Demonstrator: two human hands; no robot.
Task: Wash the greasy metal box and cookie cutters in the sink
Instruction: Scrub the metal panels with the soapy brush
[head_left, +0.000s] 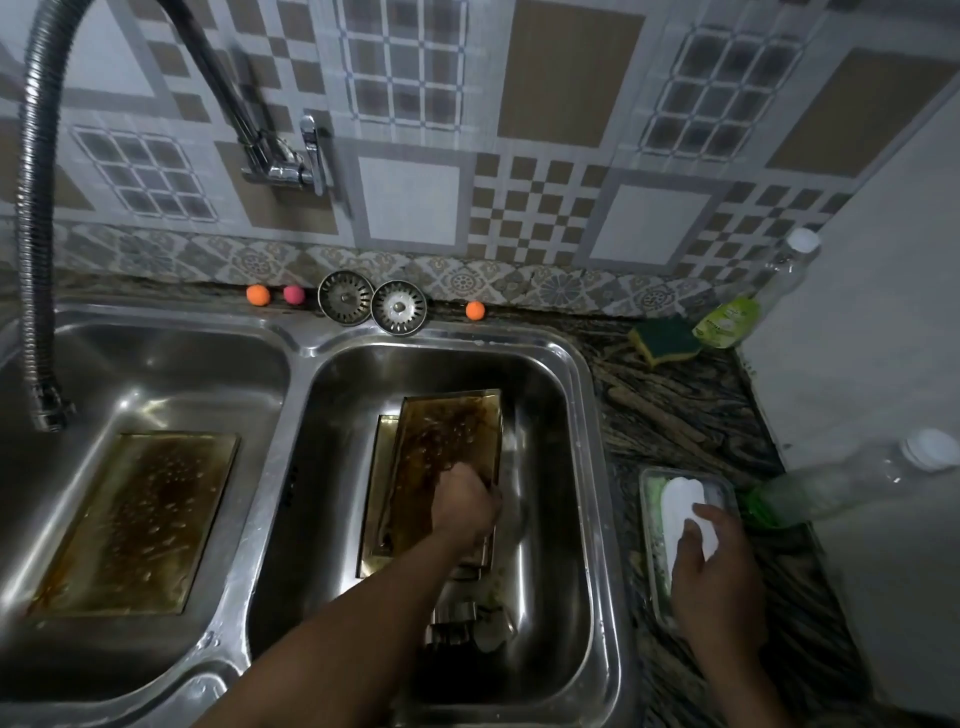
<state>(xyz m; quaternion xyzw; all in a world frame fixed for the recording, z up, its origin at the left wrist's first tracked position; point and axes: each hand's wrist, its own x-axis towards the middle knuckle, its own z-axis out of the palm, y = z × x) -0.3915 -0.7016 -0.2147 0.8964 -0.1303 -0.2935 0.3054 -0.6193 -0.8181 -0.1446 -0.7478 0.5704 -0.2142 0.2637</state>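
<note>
The brown-filmed, rectangular metal box (447, 441) lies in the right basin of the double stainless-steel sink (291, 332), its greasy inside beaded with droplets. The left hand (462, 499) rests at the box's right rim. Its fingers bend downward, but in the dim light I cannot tell whether they grip it. A small heap of shiny metal cookie cutters (457, 618) sits on the basin floor, just nearer than the box. A second greasy rectangular metal tray (140, 519) lies flat in the left basin.

On the speckled stone counter, the right hand (711, 551) lays its fingers close together on a white oblong block (680, 509) in a clear plastic tub (652, 519).

Behind the sink are:
- two round steel strainers (345, 298)
- two orange balls (258, 294)
- one pink ball (294, 294)

To the right are a green-and-yellow sponge (665, 340) and two white-capped clear bottles (779, 280). One bottle has a green label that is unreadable.
</note>
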